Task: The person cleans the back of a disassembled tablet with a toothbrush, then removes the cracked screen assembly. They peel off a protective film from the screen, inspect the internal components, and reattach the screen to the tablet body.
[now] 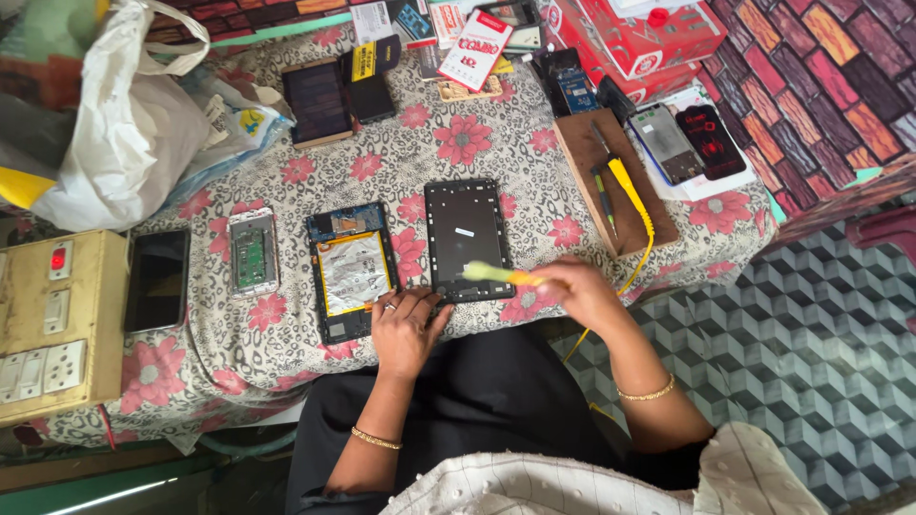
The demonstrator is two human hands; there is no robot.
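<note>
The right hand point(577, 286) grips a yellow-green brush point(501, 275), its blurred tip apparently over the black tablet back cover point(466, 238). The left hand point(405, 329) rests open at the table point(496, 143) edge, touching the opened tablet point(350, 270). Light, short strokes with the cover steadied would serve best. The cover lies flat, dark, rectangular.

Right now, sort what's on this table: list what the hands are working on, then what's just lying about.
In hand:
right hand holding yellow brush
black tablet back cover
left hand by the opened tablet

Lying about:
opened small phone
dark phone
white plastic bag
wooden board with tools
red boxes
switchboard
</note>
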